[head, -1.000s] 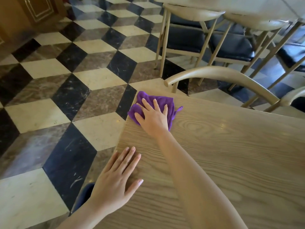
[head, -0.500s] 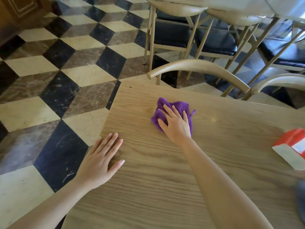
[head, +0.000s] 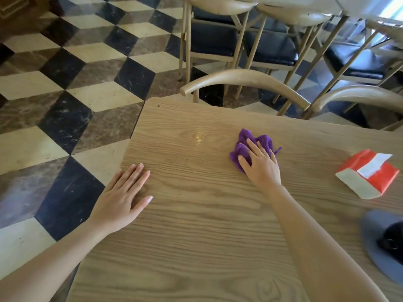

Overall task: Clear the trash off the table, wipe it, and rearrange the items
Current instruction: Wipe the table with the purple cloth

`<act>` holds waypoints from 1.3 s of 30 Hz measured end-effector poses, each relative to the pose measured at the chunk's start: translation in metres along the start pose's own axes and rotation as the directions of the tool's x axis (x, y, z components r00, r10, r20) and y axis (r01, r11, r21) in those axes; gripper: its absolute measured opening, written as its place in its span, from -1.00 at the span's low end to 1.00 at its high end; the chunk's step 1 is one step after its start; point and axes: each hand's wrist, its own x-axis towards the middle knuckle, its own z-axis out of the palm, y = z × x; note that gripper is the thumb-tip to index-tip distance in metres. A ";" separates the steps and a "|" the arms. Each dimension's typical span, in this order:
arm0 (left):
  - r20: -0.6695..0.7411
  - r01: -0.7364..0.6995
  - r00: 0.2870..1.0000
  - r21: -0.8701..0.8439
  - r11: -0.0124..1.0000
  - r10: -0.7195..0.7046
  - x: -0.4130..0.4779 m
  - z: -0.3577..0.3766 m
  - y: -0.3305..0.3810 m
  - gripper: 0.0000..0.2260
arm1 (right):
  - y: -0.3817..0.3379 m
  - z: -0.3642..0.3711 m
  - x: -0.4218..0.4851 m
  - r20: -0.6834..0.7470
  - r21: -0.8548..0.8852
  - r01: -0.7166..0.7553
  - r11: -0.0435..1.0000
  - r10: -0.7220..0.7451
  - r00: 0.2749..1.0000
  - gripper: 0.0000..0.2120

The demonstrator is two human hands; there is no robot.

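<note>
Table point(head: 196, 236): wood, far-left corner now behind the stroke; wiping seemingly under way.
Chairs point(head: 246, 81): along far edge.
Grey dish point(head: 379, 253): right edge, dark object inside.
Red-white packet point(head: 368, 173): right side, ahead of cloth's path.
Left hand point(head: 122, 197): flat, empty, left edge.
Right hand point(head: 260, 164): fingers spread, pressing.
Purple cloth point(head: 246, 144): shifted from corner toward centre.

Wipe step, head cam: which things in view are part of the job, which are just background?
In the job:
- purple cloth, pressed under the right hand
- wooden table, with the left hand flat on it
- red and white packet, on the table
- grey saucer with a dark object on it

Background:
- chairs behind the table
- chequered floor
</note>
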 end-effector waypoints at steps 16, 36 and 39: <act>-0.005 -0.001 1.000 0.013 1.000 0.001 -0.001 0.002 0.000 -0.37 | -0.081 0.026 -0.016 0.050 0.127 -0.558 0.820 0.557 0.829 -0.51; 0.079 0.083 0.994 -0.156 0.984 -0.071 -0.131 0.008 0.003 -0.38 | -0.263 0.066 -0.036 0.184 0.148 0.059 0.987 -0.086 0.979 -0.50; 0.086 0.085 0.993 -0.126 0.988 -0.075 -0.133 0.005 0.010 -0.37 | -0.250 0.061 -0.047 0.184 0.107 0.220 0.970 -0.237 0.954 -0.51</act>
